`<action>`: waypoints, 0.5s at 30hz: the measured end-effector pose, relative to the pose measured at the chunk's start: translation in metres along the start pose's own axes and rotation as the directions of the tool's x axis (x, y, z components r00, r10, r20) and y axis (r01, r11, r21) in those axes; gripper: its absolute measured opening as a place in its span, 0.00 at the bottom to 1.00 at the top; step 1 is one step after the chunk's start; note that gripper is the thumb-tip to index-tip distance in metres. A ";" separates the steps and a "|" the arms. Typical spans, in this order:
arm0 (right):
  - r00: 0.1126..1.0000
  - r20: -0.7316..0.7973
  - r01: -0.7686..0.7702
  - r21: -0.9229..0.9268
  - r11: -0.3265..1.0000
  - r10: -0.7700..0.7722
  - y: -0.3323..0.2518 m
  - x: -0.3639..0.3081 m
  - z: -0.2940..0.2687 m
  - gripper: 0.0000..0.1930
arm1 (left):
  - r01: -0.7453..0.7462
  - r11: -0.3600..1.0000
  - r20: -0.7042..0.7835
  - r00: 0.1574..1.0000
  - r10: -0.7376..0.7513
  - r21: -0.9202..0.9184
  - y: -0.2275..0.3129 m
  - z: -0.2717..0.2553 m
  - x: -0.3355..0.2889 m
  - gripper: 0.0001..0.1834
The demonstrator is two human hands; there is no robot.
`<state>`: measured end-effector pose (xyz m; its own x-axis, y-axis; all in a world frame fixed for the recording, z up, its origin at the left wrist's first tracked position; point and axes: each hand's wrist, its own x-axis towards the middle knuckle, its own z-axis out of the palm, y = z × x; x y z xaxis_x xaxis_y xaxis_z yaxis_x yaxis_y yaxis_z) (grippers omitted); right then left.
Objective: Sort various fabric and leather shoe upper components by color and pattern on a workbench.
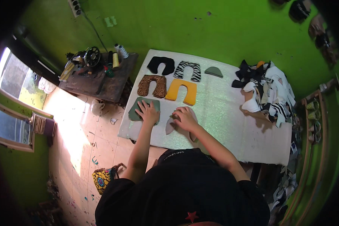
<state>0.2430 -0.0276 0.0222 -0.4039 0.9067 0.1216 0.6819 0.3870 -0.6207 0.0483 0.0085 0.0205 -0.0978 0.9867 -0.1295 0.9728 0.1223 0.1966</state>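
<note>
My left hand (148, 112) lies flat with fingers spread on a grey-green cut piece (133, 112) near the table's left edge. To its right, my right hand (185, 119) has bent fingers round the top of a pale grey U-shaped piece (170, 129), whose two legs show below the hand. The fingertips hide part of it. Beyond my hands lie more U-shaped pieces in two rows: a yellow one (172, 89), a leopard-print one (142, 88), a zebra-print one (181, 71) and a black one (154, 64). A grey-green half-moon piece (214, 72) sits farther right.
A heap of white, black and striped scraps (272, 90) covers the right part of the pale table (222, 116). At left stands a wooden sewing table (115, 84) with a sewing machine (91, 56) and thread cones (116, 59). A patterned bag (101, 180) rests on the floor.
</note>
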 end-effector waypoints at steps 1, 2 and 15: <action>0.998 -0.059 -0.018 0.020 1.000 0.019 0.006 -0.009 -0.009 0.16 | -0.025 1.000 0.000 1.000 0.025 0.000 0.016 0.001 -0.004 0.37; 0.992 -0.117 -0.035 0.039 0.999 0.040 0.013 -0.018 -0.018 0.15 | -0.087 0.996 -0.032 0.996 0.086 -0.032 0.033 0.002 -0.009 0.37; 0.852 -0.459 -0.261 0.039 0.964 0.250 0.084 -0.136 -0.165 0.12 | -0.566 0.773 0.007 0.805 0.593 -0.287 0.255 0.008 -0.075 0.32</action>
<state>0.4554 -0.0904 0.0812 0.1061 0.9466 0.3044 0.7392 0.1297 -0.6609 0.3056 -0.0348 0.0726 0.4991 0.8665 0.0056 0.7467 -0.4334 0.5045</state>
